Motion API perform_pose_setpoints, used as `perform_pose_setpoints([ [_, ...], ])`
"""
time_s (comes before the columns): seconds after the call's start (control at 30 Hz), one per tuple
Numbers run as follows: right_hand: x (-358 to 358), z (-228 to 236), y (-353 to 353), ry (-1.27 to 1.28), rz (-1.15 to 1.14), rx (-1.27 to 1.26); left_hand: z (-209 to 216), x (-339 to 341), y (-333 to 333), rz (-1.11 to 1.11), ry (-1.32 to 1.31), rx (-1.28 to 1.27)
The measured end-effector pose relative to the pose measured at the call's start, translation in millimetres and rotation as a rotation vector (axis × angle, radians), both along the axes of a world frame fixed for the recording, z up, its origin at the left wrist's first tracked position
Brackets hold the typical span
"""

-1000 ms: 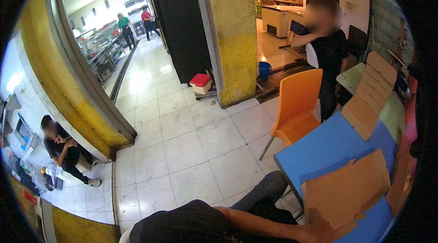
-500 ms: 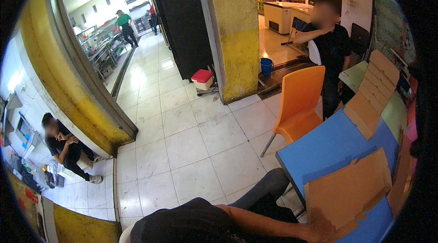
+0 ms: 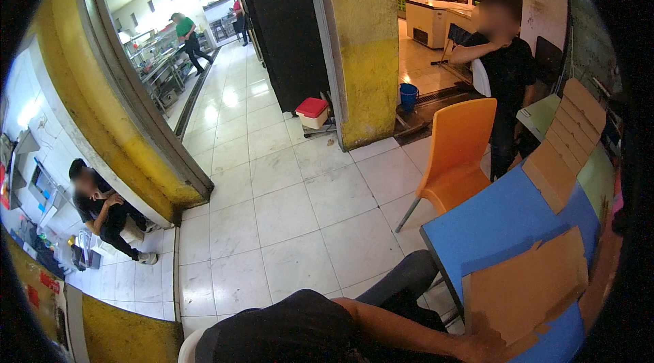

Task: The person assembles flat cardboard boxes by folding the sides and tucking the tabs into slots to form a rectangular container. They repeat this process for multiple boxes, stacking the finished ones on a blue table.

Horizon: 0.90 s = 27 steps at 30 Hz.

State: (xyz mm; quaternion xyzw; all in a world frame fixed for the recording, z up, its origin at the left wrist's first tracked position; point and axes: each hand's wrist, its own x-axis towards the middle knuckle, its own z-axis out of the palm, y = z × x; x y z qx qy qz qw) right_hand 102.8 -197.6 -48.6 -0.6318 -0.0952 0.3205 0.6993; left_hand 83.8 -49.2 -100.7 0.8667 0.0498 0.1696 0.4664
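My left forearm, below a black sleeve, reaches across the lower edge toward a blue table (image 3: pixel 455 240) on the right. My left hand (image 3: pixel 485 346) is at the near corner of a flat brown cardboard sheet (image 3: pixel 521 284) with torn edges, lying on the table. The hand is dim and blends with the cardboard, so its fingers cannot be made out. Beyond this sheet lies a creased, longer cardboard strip (image 3: pixel 555 172), reaching the table's far end. My right hand does not show.
An orange chair (image 3: pixel 458 152) stands at the table's far side, near a person in black (image 3: pixel 507 70). Another person (image 3: pixel 109 209) sits low at the left. A red-lidded box (image 3: pixel 313 112) and a blue bucket (image 3: pixel 409 96) stand by the yellow pillar (image 3: pixel 364 56).
The whole view has shifted slightly, so the room appears a little further right. My left hand stays at the cardboard sheet's near corner.
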Motion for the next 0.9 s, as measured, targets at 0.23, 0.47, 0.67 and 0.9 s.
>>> perform_pose_setpoints([
  [0.23,21.5,0.1,-14.0,-0.136,0.144,0.037,19.5,-17.8,5.6,-0.040,0.000,0.089],
  [0.47,42.9,-35.9,-8.3,-0.148,0.126,0.067,19.2,-13.0,6.0,-0.067,0.031,0.092],
  [0.67,48.3,-38.6,-6.1,-0.160,0.190,0.001,28.7,-15.0,17.7,-0.031,0.240,0.002],
  [0.9,39.1,-23.5,5.9,-0.239,0.212,-0.049,57.8,-40.0,11.5,0.081,0.100,0.083],
])
